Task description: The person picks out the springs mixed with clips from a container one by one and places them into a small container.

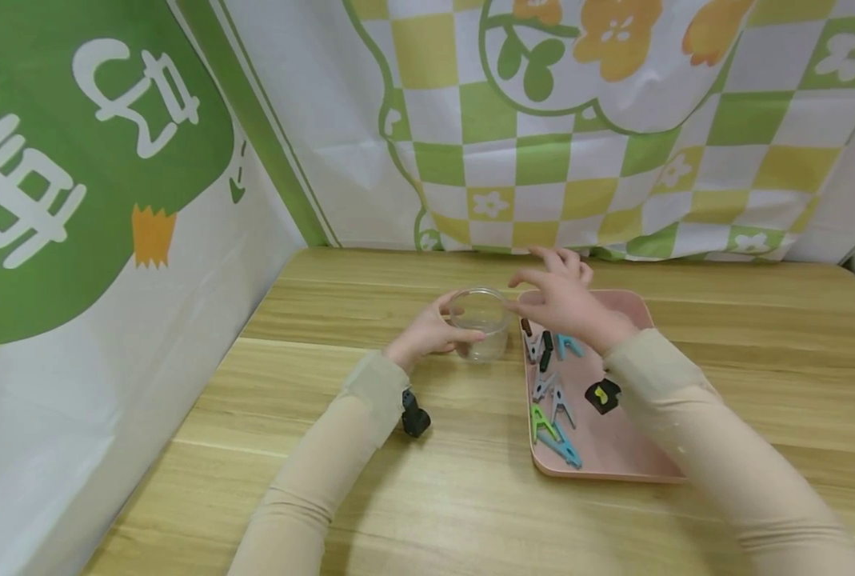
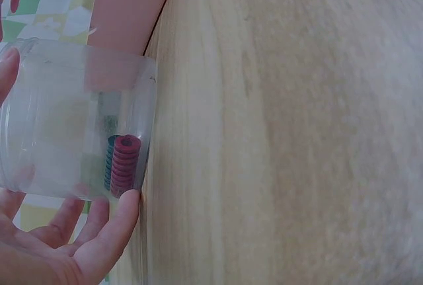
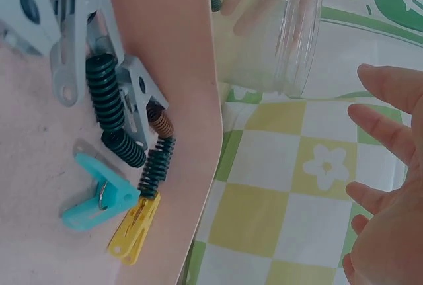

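Pale yellow-brown counter (image 1: 456, 480), smooth, with darker wood grain streaking from left to right; rounded at the far right corner, slanting along the left edge. Directly on it, right of the middle, a shallow pink tray (image 1: 617, 448), flat on its base, round-cornered, longer from near to far than across, partly hidden on the right. Just left of the tray's far left corner, a clear jar (image 1: 495, 344), mouth up, base close to the wood, contact hard to confirm. Toward the near side, soft shadows.
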